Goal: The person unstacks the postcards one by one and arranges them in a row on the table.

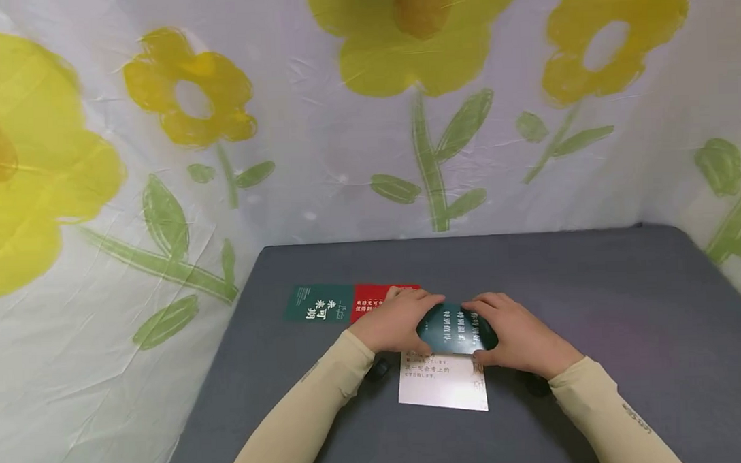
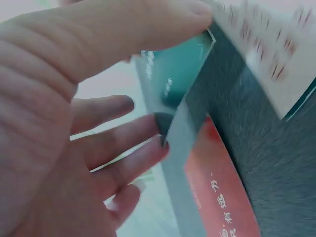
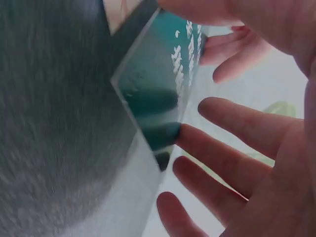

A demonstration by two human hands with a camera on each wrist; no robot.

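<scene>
A teal card (image 1: 449, 332) with white printed characters is held above the table between both hands. My left hand (image 1: 399, 320) grips its left end, the thumb at the near edge and fingertips at the far edge in the left wrist view. On the opposite end, my right hand (image 1: 521, 334) holds it the same way, and the glossy card (image 3: 150, 69) reflects the fingers. Below and nearer lies a white card (image 1: 440, 386) with printed lines, its upper part hidden by the teal one. A red card (image 1: 368, 303) lies beyond the left hand, which partly covers it.
Left of the red card, a dark green card (image 1: 320, 303) lies beside it on the grey table (image 1: 592, 271). A pale cloth (image 1: 319, 165) with yellow flowers hangs behind and to the sides. Dark round objects (image 1: 378, 369) sit under the wrists.
</scene>
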